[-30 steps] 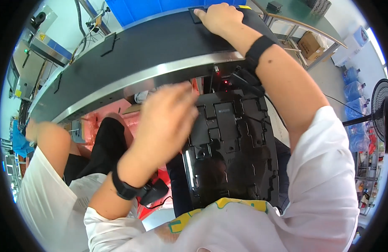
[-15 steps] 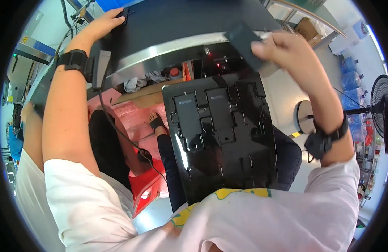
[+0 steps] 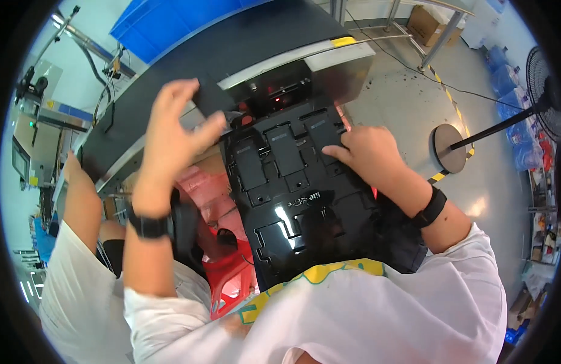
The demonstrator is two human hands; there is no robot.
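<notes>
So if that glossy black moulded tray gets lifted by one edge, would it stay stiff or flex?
Probably flexes a little: the black tray looks like thin moulded plastic. Its shine suggests a slippery surface. Likely light, since the right hand steadies it alone while the left hand holds a flat black piece.

— Where am I working?
— A factory line: I sit at a long black conveyor belt (image 3: pixel 171 79), blue plastic crate (image 3: pixel 171 21) behind, yellow-black striped floor tape (image 3: pixel 441 82), co-worker beside me.

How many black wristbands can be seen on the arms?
2. One wristband is on the left wrist, the other wristband on the right wrist. The co-worker's arm at far left shows none.
</notes>
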